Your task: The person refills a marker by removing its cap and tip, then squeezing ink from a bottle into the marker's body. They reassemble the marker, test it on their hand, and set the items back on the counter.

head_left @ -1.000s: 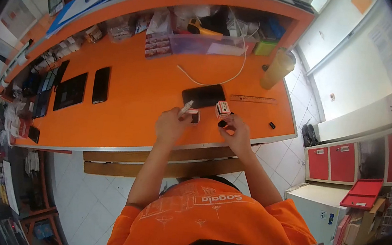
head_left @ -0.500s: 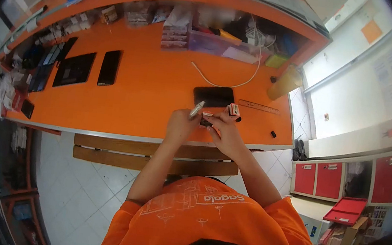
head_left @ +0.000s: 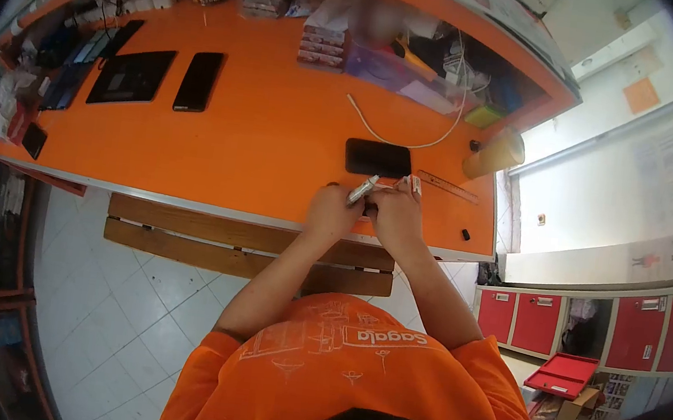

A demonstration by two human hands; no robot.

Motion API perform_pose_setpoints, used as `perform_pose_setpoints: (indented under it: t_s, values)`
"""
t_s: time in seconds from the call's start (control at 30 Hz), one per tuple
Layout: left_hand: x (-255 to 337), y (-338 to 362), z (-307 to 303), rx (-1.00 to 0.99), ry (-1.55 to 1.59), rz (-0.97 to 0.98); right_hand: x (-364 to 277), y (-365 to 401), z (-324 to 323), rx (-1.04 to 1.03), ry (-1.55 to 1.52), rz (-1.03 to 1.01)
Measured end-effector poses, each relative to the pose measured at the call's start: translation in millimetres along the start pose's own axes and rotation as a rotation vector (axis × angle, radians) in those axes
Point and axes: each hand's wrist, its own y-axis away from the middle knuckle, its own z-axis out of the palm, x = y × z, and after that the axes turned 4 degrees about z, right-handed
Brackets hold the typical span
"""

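My left hand (head_left: 331, 212) is closed round a slim whitish tube (head_left: 363, 189), which tilts up to the right above the fingers. Close beside it, my right hand (head_left: 396, 217) has its fingers bent together. A small dark piece (head_left: 369, 208) shows between the two hands, mostly covered by fingers; I cannot tell what it is. A small white and orange box (head_left: 411, 184) stands at the far side of my right hand. Just beyond both hands lies a black phone (head_left: 378, 158), flat on the orange table (head_left: 258, 168).
Right of the phone are a clear ruler (head_left: 449, 187), a small black cap (head_left: 466, 235) and a yellowish cup (head_left: 495, 155). A white cable (head_left: 410, 145) curves behind. More phones (head_left: 199, 82) and a tablet (head_left: 132, 76) lie left. A wooden bench (head_left: 248, 254) runs along the front edge.
My hands have drawn closer together, and the right fingers have curled in over the small dark piece. The whole view has shifted slightly with my head.
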Motion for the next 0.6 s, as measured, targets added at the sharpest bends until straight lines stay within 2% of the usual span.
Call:
perform_pose_setpoints:
  t_s: [0.07, 0.2, 0.3, 0.37, 0.5, 0.6]
  values:
    - [4.9, 1.2, -0.6, -0.005, -0.021, -0.038, -2.1, -1.5, 2.1, -0.036, 0.095, 0.01]
    - [-3.3, 2.5, 4.3, 0.029, -0.025, 0.004, -4.6, -3.4, 1.9, -0.079, 0.161, 0.024]
    - [-2.0, 4.0, 2.8, 0.094, -0.029, 0.005, 2.1, -4.4, 3.9, -0.053, 0.198, -0.068]
    - [-3.1, 3.6, 3.5, 0.114, -0.014, 0.022, 2.4, -5.2, 0.6, -0.141, 0.115, 0.028]
    - [3.1, 3.2, -0.1, 0.094, -0.038, 0.023, 1.8, -9.1, 6.1, -0.125, 0.163, 0.029]
    - [2.8, 1.7, -0.3, 0.01, -0.045, -0.066, -0.3, -7.0, 5.2, -0.083, 0.208, 0.003]
